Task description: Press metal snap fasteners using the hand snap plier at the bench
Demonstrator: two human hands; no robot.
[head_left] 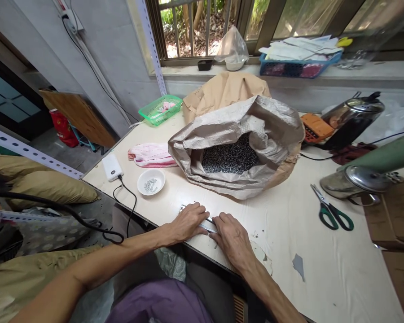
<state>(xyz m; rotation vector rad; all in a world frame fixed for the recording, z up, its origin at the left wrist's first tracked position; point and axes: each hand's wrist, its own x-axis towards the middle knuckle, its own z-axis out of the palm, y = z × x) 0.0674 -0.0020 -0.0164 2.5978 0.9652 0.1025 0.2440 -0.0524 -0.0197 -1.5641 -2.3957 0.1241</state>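
Note:
A narrow silver metal strip (208,225) lies low over the near edge of the table (279,215). My left hand (187,222) is closed around its left part, and a flat end with small holes shows beyond the fingers. Close by on the right, my right hand (234,237) grips the strip with bent fingers; its far end is hidden under that hand. A white bowl (161,180) of small silver metal pieces stands left of my hands. Behind them, an open woven sack (218,123) holds a heap of small dark metal pieces (230,157), possibly screws.
Scissors (330,211) with green handles, a metal mug (343,181) and a grey scrap (298,267) lie right. A white power bank (112,167) with a black cable, a pink-white cloth (153,155) and a green basket (146,114) sit left. Cardboard boxes (392,215) stand far right.

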